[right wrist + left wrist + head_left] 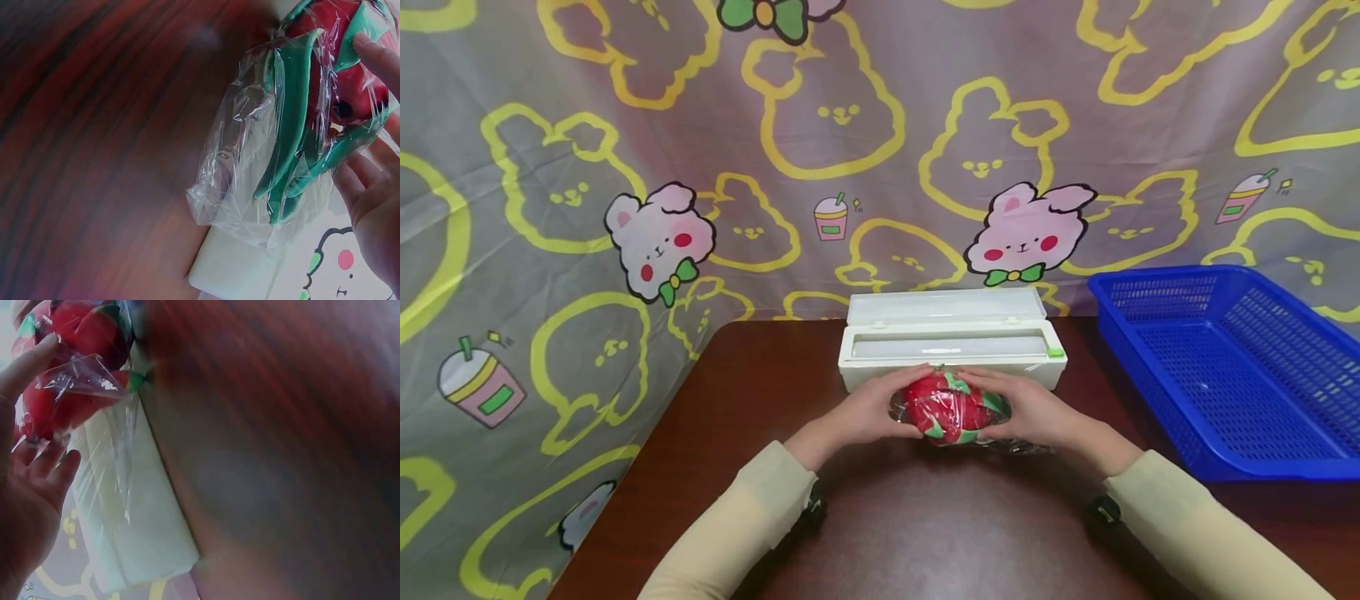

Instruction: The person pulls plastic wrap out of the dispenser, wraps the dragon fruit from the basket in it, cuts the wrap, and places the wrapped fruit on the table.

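A red dragon fruit [951, 408] with green scales, wrapped in clear cling film [240, 147], is held between both hands above the brown table. My left hand [880, 408] grips its left end, with the thumb lying on the film in the left wrist view. On the other end, my right hand [1030, 408] holds the fruit, thumb against a green scale [361, 31]. Loose film hangs from both ends, most at the long green scales in the right wrist view. Just behind stands a white cling film dispenser [880, 367], its clear lid [947, 308] raised.
Inside the dispenser lies a white film roll [951, 347]; a green slider [1056, 353] sits at its right end. A blue plastic basket [1180, 417] stands on the right of the table [760, 358]. A patterned curtain [895, 283] hangs behind.
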`<action>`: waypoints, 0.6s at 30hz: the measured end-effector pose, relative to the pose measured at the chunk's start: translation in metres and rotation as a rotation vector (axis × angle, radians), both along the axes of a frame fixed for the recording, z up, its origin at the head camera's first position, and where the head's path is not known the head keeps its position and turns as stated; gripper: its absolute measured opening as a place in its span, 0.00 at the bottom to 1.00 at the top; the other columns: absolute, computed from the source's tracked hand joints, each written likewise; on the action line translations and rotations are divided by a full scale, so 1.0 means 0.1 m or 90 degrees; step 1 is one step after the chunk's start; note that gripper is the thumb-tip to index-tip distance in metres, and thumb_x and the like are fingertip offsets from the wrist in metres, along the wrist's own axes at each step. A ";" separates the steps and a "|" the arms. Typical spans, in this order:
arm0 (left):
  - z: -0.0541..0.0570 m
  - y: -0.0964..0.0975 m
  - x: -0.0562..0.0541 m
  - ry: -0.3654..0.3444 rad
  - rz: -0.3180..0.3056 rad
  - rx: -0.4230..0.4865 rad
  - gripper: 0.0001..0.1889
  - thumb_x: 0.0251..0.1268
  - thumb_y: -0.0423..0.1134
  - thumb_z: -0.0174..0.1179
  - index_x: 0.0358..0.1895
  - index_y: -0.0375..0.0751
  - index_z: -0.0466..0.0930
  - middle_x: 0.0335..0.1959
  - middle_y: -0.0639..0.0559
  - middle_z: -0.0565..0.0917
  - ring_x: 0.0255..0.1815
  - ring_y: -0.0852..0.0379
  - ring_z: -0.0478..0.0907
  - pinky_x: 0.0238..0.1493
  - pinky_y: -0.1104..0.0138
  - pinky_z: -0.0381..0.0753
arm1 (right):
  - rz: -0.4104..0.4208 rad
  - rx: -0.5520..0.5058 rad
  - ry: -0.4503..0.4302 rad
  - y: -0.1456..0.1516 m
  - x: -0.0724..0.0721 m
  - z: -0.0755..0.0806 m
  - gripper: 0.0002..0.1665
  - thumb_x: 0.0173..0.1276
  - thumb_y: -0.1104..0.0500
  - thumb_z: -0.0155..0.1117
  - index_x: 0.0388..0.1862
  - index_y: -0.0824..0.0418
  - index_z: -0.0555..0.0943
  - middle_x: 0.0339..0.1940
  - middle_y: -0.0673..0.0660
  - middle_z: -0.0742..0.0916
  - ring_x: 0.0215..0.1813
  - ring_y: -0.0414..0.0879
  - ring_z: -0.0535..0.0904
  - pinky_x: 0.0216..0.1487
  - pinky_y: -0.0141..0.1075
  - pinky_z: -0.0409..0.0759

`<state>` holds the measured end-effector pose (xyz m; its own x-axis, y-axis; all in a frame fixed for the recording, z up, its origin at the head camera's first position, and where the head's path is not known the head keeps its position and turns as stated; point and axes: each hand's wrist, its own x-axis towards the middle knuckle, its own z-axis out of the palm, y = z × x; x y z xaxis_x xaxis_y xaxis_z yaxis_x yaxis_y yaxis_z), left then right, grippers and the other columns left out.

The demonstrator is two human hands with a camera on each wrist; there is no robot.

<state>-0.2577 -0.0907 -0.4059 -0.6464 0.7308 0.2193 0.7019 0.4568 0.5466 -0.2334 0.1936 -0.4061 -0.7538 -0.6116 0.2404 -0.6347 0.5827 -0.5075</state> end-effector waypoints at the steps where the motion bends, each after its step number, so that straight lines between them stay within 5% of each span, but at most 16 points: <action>1: 0.01 -0.02 0.00 -0.009 -0.002 0.003 0.47 0.49 0.42 0.77 0.74 0.52 0.62 0.67 0.52 0.71 0.64 0.57 0.69 0.57 0.66 0.74 | 0.001 0.001 0.000 0.00 0.00 0.00 0.51 0.49 0.49 0.81 0.73 0.53 0.68 0.69 0.56 0.73 0.65 0.57 0.72 0.57 0.50 0.76; 4: 0.04 -0.08 -0.03 -0.018 -0.009 0.007 0.44 0.51 0.37 0.75 0.73 0.54 0.63 0.65 0.54 0.72 0.61 0.58 0.70 0.55 0.66 0.76 | 0.002 0.002 0.000 0.00 0.00 0.01 0.51 0.50 0.51 0.81 0.72 0.53 0.68 0.69 0.56 0.74 0.65 0.56 0.72 0.58 0.50 0.75; 8: 0.09 -0.18 -0.07 0.028 -0.007 -0.009 0.41 0.53 0.32 0.73 0.71 0.55 0.67 0.65 0.54 0.72 0.63 0.57 0.69 0.57 0.63 0.75 | 0.003 0.004 -0.003 0.00 0.00 0.02 0.51 0.50 0.53 0.81 0.73 0.54 0.68 0.69 0.57 0.73 0.65 0.56 0.72 0.59 0.50 0.74; 15: 0.20 -0.33 -0.01 0.088 0.099 -0.044 0.27 0.61 0.30 0.65 0.65 0.46 0.74 0.60 0.49 0.79 0.57 0.52 0.76 0.60 0.58 0.73 | -0.001 0.006 -0.020 0.01 0.00 0.02 0.50 0.52 0.53 0.80 0.73 0.53 0.67 0.70 0.58 0.73 0.66 0.58 0.70 0.60 0.52 0.73; 18: 0.24 -0.30 0.03 0.118 0.093 -0.006 0.26 0.62 0.31 0.65 0.64 0.44 0.74 0.62 0.49 0.77 0.63 0.55 0.73 0.62 0.59 0.71 | 0.000 0.006 -0.025 0.01 0.00 0.02 0.50 0.52 0.53 0.79 0.73 0.53 0.67 0.70 0.57 0.73 0.66 0.58 0.70 0.59 0.52 0.73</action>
<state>-0.2546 -0.1206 -0.3816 -0.6947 0.6351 0.3378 0.7160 0.5652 0.4097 -0.2336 0.1946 -0.4042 -0.7628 -0.6132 0.2052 -0.6143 0.5881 -0.5262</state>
